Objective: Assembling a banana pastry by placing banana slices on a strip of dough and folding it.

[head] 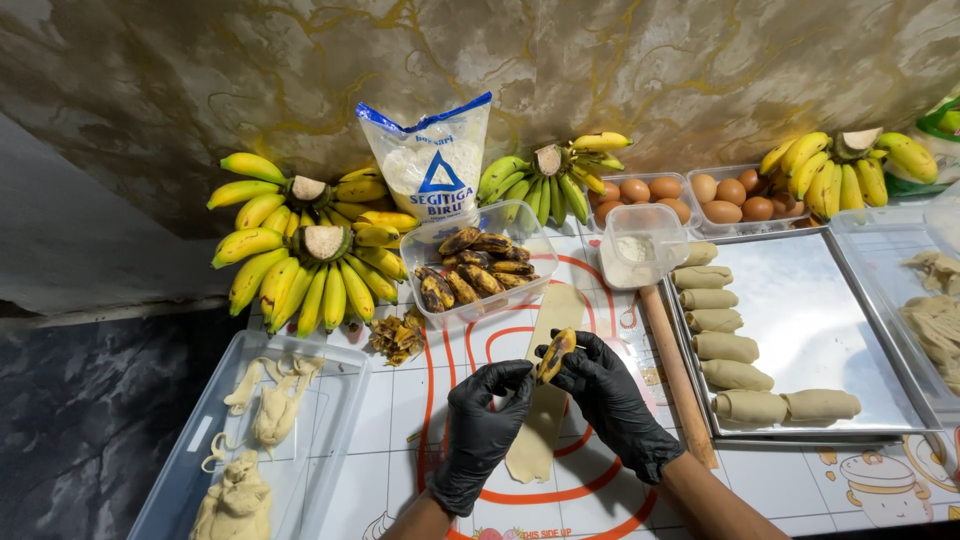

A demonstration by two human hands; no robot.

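Observation:
Both my hands wear black gloves and meet over the white baking mat (400, 400). My right hand (608, 392) grips a browned, cooked banana piece (556, 352) between thumb and fingers. My left hand (487, 420) has its fingers curled toward that piece; its fingertips are close to it, and I cannot tell if they touch. Under the hands lies a long flat strip of pale dough (545, 400). A clear tub (520, 285) just beyond holds several more cooked banana pieces.
A metal tray (830, 320) on the right carries several rolled dough pieces. A wooden rolling pin (676, 372) lies beside it. A clear tub of dough scraps (330, 400) sits left. Banana bunches, a flour bag (432, 160), egg boxes and a flour cup (640, 245) line the wall.

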